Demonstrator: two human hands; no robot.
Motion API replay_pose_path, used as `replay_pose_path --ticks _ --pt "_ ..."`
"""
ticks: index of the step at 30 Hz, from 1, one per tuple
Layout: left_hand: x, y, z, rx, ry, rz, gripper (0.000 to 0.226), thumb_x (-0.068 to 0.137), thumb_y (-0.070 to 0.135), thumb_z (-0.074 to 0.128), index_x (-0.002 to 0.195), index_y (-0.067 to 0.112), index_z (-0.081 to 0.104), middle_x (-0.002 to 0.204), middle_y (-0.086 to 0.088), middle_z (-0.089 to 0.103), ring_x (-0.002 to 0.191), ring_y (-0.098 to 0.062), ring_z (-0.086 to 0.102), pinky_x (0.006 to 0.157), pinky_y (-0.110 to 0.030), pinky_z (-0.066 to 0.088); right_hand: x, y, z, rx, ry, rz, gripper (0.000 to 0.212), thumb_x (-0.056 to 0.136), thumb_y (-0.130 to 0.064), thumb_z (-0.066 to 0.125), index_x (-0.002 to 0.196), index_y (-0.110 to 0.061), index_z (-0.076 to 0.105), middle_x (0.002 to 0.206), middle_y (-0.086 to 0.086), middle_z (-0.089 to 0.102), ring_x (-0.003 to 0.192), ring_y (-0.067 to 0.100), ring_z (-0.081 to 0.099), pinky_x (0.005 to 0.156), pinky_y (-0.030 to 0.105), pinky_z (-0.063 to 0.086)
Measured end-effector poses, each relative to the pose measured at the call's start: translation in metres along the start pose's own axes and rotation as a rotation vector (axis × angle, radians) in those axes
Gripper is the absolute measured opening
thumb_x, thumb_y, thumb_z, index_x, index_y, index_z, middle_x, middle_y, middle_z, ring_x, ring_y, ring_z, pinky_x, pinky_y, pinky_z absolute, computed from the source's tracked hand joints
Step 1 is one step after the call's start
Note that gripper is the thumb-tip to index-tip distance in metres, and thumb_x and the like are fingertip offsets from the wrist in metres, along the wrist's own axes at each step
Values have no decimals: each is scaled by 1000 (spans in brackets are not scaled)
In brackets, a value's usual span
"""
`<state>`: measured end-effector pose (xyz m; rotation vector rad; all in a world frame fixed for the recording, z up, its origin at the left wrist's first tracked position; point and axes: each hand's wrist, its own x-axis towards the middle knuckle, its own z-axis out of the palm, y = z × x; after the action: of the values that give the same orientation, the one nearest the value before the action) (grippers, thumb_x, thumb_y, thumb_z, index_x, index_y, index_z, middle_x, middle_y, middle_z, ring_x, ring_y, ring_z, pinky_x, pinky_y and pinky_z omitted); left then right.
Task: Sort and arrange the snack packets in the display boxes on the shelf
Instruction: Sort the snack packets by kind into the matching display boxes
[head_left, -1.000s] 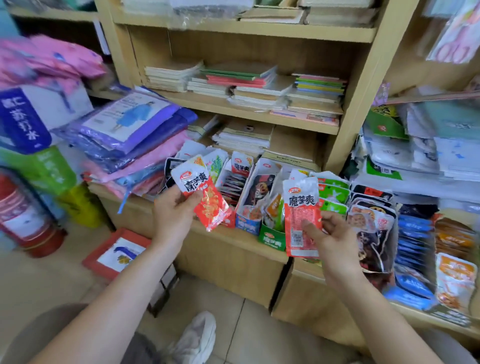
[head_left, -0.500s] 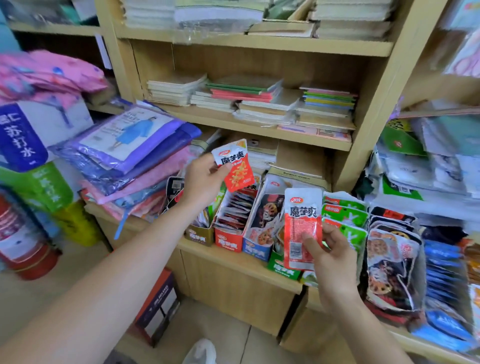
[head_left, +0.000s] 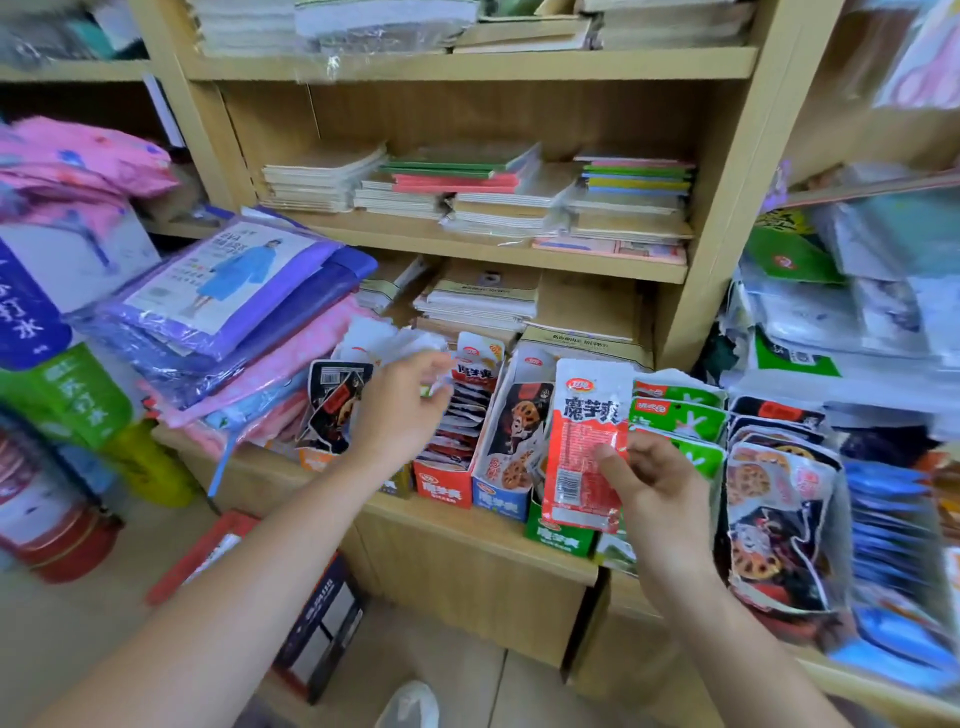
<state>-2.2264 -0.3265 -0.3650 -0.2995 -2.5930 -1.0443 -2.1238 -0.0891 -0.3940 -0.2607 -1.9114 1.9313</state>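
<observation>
Several display boxes of snack packets stand in a row on the low wooden shelf (head_left: 457, 525): a red box (head_left: 441, 486), a blue box (head_left: 498, 500) and a green box (head_left: 558, 538). A red-and-white snack packet (head_left: 479, 364) stands upright at the back of the red box. My left hand (head_left: 400, 410) hovers just left of it over the boxes. Its fingers are blurred, loosely spread and hold nothing I can see. My right hand (head_left: 660, 499) pinches another red-and-white packet (head_left: 584, 415) upright in front of the green box, thumb on its face.
Bagged raincoats (head_left: 234, 291) are stacked left of the boxes. Notebooks (head_left: 467, 187) fill the shelf above. Lotus-root packets (head_left: 774, 493) and blue packets (head_left: 883, 519) crowd the right. A cardboard box (head_left: 322, 623) and red cans (head_left: 57, 525) stand on the floor.
My left hand carried its red packet up and right to the red box and no longer holds it. My right hand kept its packet nearly still. The view moved closer.
</observation>
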Motion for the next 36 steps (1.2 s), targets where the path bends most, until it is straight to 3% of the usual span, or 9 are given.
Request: replay_pose_path --ticks 3,7,9,14,22,25,29,33,36 --pt "-43 -1 0 172 -126 62 27 92 28 69 119 31 70 121 15 69 113 -6 62 98 -31 51 2 -4 7 -15 -7 -22 12 89 -14 73 81 -17 64 65 -7 67 65 13 63 67 31 49" --pt "-65 -5 0 311 -174 131 32 95 33 66 126 29 68 131 12 64 126 -12 55 109 -33 40 11 -13 24 -37 -42 -66 11 90 -14 72 83 -13 63 65 -6 69 57 6 61 57 20 47" --pt "-73 -13 1 327 -153 171 34 95 32 67 128 28 67 131 11 64 125 -14 56 111 -33 40 22 -22 36 -72 -52 -100 13 89 -14 73 83 -13 61 63 -4 69 56 7 61 59 24 51" --pt "-84 -39 5 272 -165 239 46 93 30 69 138 27 60 134 8 62 125 -13 55 111 -32 40 74 -37 78 -160 -61 -177 15 85 -12 76 80 -15 62 74 11 73 67 26 70 70 54 59" --pt "-80 -48 1 202 -196 298 54 90 30 71 142 24 58 135 8 62 129 -14 52 109 -33 45 112 -26 137 -563 -103 -348 21 82 -16 79 73 -22 61 73 1 69 71 21 69 71 42 59" --pt "-77 -46 -1 170 -190 306 51 93 29 68 142 25 57 139 10 59 132 -11 48 110 -30 41 115 -10 144 -658 -192 -297 11 82 -22 79 84 -20 69 75 -8 67 76 14 68 79 40 59" --pt "-76 -47 -5 156 -159 289 45 94 29 67 138 24 61 141 9 57 133 -12 47 111 -30 40 117 -12 140 -681 -217 -332 37 82 -32 78 116 -19 68 93 -6 70 79 6 67 75 28 57" --pt "-76 -45 -6 174 -155 287 41 91 29 70 131 22 66 129 8 65 122 -15 55 103 -34 49 118 -28 136 -762 -339 -557 40 84 -20 77 122 -24 66 100 -6 68 78 9 65 73 24 54" --pt "-75 -45 -6 171 -147 285 40 90 29 72 129 23 67 125 8 67 119 -15 57 100 -33 51 121 -36 145 -859 -409 -683 39 86 -5 69 121 -23 69 92 -7 67 72 8 64 76 24 54"
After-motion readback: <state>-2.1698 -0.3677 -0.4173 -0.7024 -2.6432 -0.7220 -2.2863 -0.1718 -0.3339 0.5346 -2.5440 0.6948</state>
